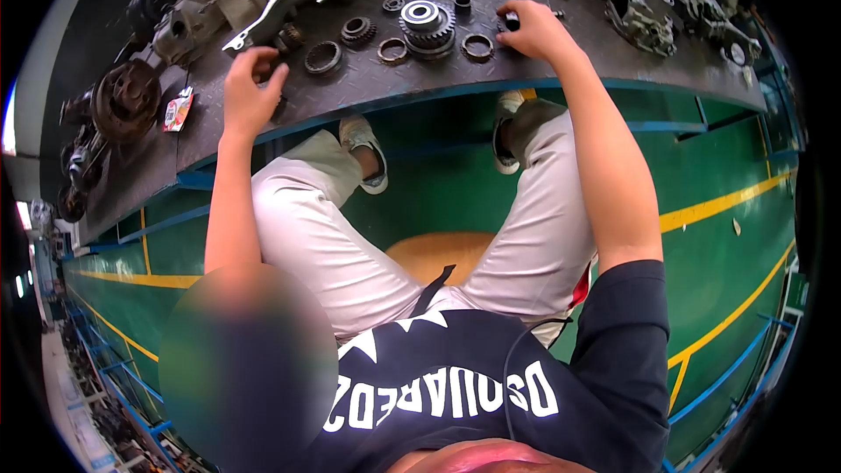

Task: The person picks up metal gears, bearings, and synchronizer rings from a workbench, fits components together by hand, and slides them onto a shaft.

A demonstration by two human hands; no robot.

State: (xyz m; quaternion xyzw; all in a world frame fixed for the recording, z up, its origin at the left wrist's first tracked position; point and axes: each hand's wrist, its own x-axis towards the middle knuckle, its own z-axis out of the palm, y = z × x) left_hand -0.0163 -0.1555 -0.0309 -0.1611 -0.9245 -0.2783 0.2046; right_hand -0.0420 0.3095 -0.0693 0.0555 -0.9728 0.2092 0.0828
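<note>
Yellow-lined green floor (438,188) spreads beneath the tread-plate table (350,89). The left hand (251,95) curves its fingers apart, holding nothing; the right hand (536,31) bends around a dark part (506,23), grip unclear.

blurred left sleeve (273,368), dark piece (512,23) seemingly part-covered

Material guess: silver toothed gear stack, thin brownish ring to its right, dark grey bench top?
Silver toothed gear stack: likely machined steel; bright sheen on top, crisp teeth.
Thin brownish ring: metal, possibly brass or bronze; dull yellowish tint leaves it open.
Dark grey bench top: probably steel tread plate, dull finish; raised pattern.
</note>
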